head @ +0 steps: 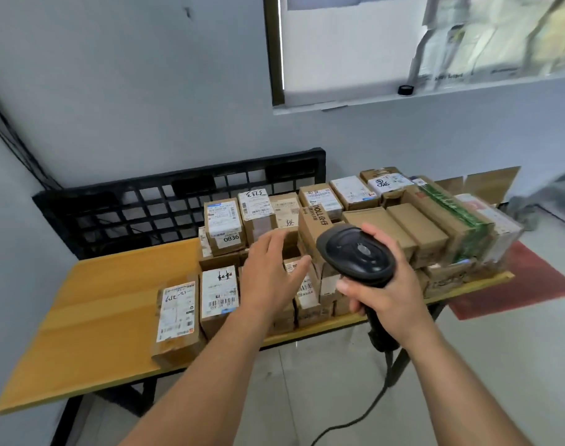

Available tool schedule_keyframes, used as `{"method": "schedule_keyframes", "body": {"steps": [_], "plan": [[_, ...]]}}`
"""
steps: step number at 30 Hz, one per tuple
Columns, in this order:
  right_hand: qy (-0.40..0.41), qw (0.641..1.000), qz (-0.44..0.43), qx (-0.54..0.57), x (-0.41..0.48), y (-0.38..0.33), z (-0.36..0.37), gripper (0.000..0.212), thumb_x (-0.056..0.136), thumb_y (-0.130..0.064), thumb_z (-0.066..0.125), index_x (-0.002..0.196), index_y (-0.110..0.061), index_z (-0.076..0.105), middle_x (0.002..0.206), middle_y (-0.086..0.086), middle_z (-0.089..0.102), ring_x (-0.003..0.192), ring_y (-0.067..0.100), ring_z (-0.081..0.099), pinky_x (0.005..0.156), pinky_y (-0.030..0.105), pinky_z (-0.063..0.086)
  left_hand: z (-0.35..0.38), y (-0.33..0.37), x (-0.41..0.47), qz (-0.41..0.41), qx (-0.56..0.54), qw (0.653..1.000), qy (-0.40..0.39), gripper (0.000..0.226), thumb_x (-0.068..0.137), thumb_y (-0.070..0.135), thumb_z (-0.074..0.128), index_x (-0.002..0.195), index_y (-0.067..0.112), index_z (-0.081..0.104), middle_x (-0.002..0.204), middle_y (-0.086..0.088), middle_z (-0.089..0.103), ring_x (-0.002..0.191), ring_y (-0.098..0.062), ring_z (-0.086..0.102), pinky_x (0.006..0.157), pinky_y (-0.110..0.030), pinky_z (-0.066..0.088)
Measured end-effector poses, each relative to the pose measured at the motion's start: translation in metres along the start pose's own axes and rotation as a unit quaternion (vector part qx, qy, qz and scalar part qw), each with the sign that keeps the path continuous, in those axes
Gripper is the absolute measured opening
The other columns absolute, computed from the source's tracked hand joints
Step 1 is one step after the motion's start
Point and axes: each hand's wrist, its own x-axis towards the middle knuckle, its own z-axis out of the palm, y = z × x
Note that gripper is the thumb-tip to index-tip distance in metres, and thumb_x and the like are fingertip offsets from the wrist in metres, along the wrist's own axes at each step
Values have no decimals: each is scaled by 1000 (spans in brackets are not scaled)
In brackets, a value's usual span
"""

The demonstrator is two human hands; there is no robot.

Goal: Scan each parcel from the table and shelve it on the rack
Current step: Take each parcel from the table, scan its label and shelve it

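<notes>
Several cardboard parcels with white shipping labels are stacked on the right part of an orange table (91,304). One labelled parcel (177,317) lies apart at the front left of the pile, and a parcel marked 0836 (225,226) stands at the back left. My left hand (271,272) hovers open over the front parcels, fingers spread, holding nothing. A black corded barcode scanner (358,252) is gripped in my right hand (387,294), its head pointing down at the parcels. No rack is in view.
A black plastic pallet (152,201) leans against the wall behind the table. The scanner cable (355,420) trails down to the tiled floor. A red mat (525,284) lies on the floor at the right. A window sill (403,94) with a small black roll is above.
</notes>
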Motion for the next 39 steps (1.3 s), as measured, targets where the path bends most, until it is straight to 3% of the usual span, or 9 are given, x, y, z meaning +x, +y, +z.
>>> {"method": "schedule_keyframes", "body": {"steps": [8, 12, 15, 19, 24, 27, 31, 36, 39], "plan": [[62, 998, 18, -5, 8, 10, -29, 83, 71, 2, 82, 125, -54, 52, 121, 6, 60, 52, 26, 63, 51, 32, 55, 43, 31, 48, -11, 41, 994, -98, 60, 91, 61, 48, 145, 38, 36, 153, 0, 29, 141, -21, 27, 111, -46, 36], [68, 997, 25, -4, 9, 15, -32, 83, 71, 3, 82, 122, -56, 52, 119, 3, 61, 52, 26, 63, 51, 31, 55, 53, 33, 56, -48, 113, 985, -122, 69, 85, 73, 46, 144, 38, 36, 149, -6, 33, 135, -27, 32, 105, -46, 40], [62, 998, 33, 1, 10, 20, -30, 83, 71, 3, 82, 124, -55, 52, 122, 4, 59, 53, 25, 64, 52, 31, 55, 54, 24, 57, -99, 88, 982, -136, 75, 80, 76, 49, 144, 40, 33, 146, -6, 36, 131, -27, 39, 99, -45, 46], [42, 998, 40, 11, 10, 25, -25, 84, 72, 3, 81, 126, -53, 51, 123, 7, 58, 55, 24, 65, 53, 31, 55, 38, 7, 56, -171, 5, 975, -142, 72, 79, 57, 57, 142, 37, 30, 130, -5, 49, 101, -21, 55, 79, -36, 50], [20, 999, 33, 14, 11, 21, -14, 83, 72, 3, 82, 125, -52, 51, 124, 3, 57, 55, 23, 65, 51, 28, 54, 16, -10, 45, -227, -65, 958, -164, 81, 79, 36, 68, 145, 37, 22, 130, -2, 54, 99, -22, 62, 82, -44, 58], [2, 1000, 27, 12, 12, 15, -9, 82, 72, 3, 81, 125, -51, 50, 123, 4, 57, 55, 19, 65, 51, 29, 54, 6, -19, 37, -250, -174, 940, -156, 89, 80, 13, 71, 147, 41, 19, 129, -3, 52, 99, -24, 63, 78, -45, 59], [-11, 1000, 15, 5, 12, 8, -7, 81, 72, 3, 81, 128, -46, 49, 121, 2, 58, 56, 22, 65, 52, 32, 56, -10, -27, 21, -286, -278, 909, -118, 104, 81, -7, 64, 153, 40, 5, 127, -8, 53, 90, -23, 67, 61, -31, 58], [-44, 999, 14, -1, 7, 3, 2, 82, 73, -1, 81, 131, -47, 47, 124, 0, 55, 58, 24, 66, 57, 37, 60, -23, -44, 0, -304, -403, 863, -10, 105, 81, -15, 59, 150, 47, 10, 117, -12, 64, 100, -26, 66, 79, -45, 58], [-70, 997, 14, 5, 2, -1, 7, 82, 74, -2, 81, 126, -56, 48, 125, 3, 55, 59, 26, 67, 58, 39, 60, -32, -48, -12, -293, -413, 861, 56, 102, 84, -8, 63, 150, 47, 10, 118, -11, 64, 103, -23, 66, 88, -50, 55]]}}
